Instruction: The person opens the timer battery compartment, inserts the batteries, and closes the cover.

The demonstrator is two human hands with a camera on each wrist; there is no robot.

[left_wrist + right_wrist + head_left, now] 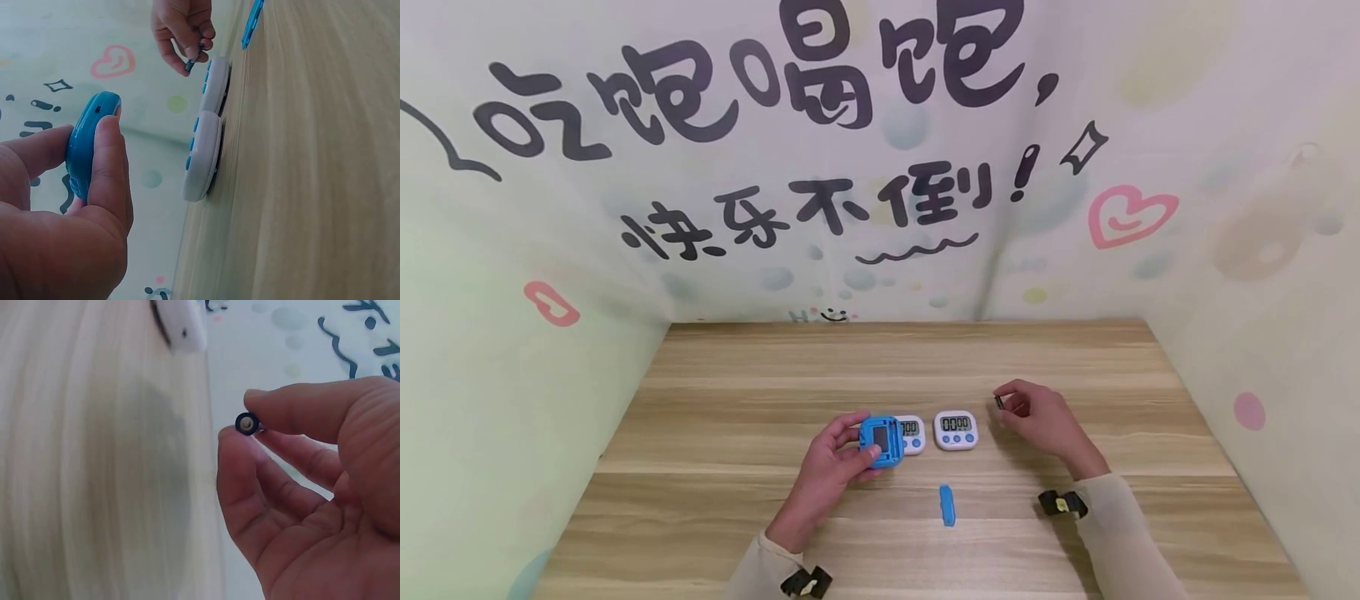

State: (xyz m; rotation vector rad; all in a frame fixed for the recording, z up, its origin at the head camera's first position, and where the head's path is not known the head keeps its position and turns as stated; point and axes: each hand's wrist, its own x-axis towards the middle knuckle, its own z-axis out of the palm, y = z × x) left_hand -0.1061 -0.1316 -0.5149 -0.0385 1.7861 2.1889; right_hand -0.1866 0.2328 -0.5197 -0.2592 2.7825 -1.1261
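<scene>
My left hand (pixel 831 458) holds a blue digital timer (pixel 875 431), gripped at its edges between thumb and fingers. Its back faces up, and a long open battery slot shows along the right side. Off to the right, my right hand (pixel 1037 417) pinches a small dark battery (pixel 247 424) between thumb and fingertip; in the right wrist view one round end shows. A white timer (pixel 956 431) with blue buttons lies between the hands. A second white timer (pixel 913 435) is partly hidden behind the blue one. Nearer me on the table lies a slim blue battery cover (pixel 947 505).
The wood-grain table (pixel 722 517) meets a printed wall sheet (pixel 910 283) at the back, with pale panels to the left and right. Black wrist straps (pixel 1063 502) sit on both sleeves.
</scene>
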